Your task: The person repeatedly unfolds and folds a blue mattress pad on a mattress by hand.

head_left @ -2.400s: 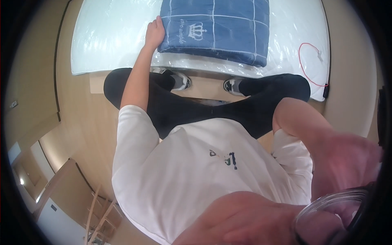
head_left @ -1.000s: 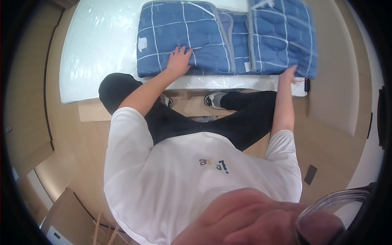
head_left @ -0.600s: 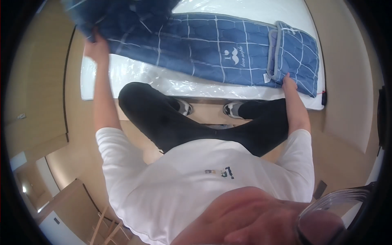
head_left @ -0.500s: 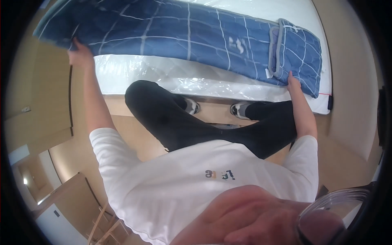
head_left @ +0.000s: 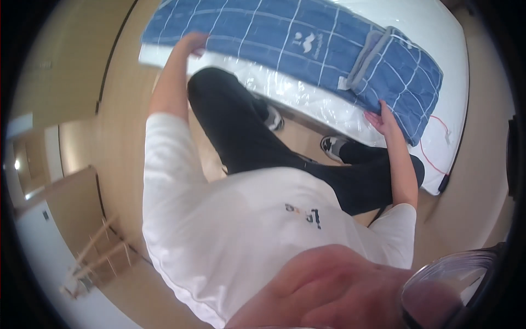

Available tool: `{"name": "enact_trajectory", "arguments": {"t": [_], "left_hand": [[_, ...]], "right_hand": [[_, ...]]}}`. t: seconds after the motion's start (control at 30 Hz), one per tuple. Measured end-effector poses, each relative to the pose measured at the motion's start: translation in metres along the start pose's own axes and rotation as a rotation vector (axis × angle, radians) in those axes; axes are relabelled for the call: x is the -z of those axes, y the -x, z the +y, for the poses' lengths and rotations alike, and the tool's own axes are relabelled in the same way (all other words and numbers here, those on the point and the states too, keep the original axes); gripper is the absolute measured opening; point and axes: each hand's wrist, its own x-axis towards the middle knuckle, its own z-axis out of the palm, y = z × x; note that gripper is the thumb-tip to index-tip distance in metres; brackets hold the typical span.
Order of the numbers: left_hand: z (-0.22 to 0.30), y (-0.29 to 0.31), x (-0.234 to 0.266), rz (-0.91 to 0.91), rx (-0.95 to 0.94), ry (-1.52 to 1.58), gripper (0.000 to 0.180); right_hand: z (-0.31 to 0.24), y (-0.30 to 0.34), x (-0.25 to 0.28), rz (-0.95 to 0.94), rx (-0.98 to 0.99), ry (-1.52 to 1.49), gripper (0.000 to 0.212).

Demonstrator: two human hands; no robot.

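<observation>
1. Head view, left: I find the left hand (head_left: 198, 44) at the near edge of the blue checked quilt (head_left: 274, 35); whether it pinches fabric, I cannot tell. A loose hold could let that edge slip.
2. Centre: the quilt lies lengthwise on the white mattress (head_left: 453, 90), whose glossy plastic wrap (head_left: 276, 82) shows along the near side. I judge the wrap slippery; a one-sided pull could skew the whole piece.
3. Right of centre: the right hand (head_left: 382, 119), fingers spread, touches the near edge by the folded-over end (head_left: 408, 82). I see no firm grip; tension from the left could rumple the fold.
4. Far right: a red cord (head_left: 433, 165) lies beside that end. Shifting fabric could snag or cover it.
</observation>
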Motion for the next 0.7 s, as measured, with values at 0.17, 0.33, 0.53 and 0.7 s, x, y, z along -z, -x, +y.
{"name": "enact_trajectory", "arguments": {"t": [0.17, 0.33, 0.53, 0.7], "left_hand": [[0.122, 0.011, -0.085, 0.224, -0.436, -0.5, 0.056], [0.158, 0.034, -0.216, -0.044, -0.821, -0.317, 0.056], [0.159, 0.064, -0.244, -0.07, -0.66, -0.839, 0.064], [0.18, 0.051, -0.267, -0.06, -0.628, -0.669, 0.079]], "right_hand": [[-0.019, 0.014, -0.033, -0.306, -0.184, -0.234, 0.054], [-0.116, 0.022, 0.059, -0.441, 0.794, -0.437, 0.028], [-0.172, 0.1, 0.175, 0.521, 1.285, -0.686, 0.047], [-0.132, 0.042, 0.3, 0.691, 0.695, 0.343, 0.04]]}}
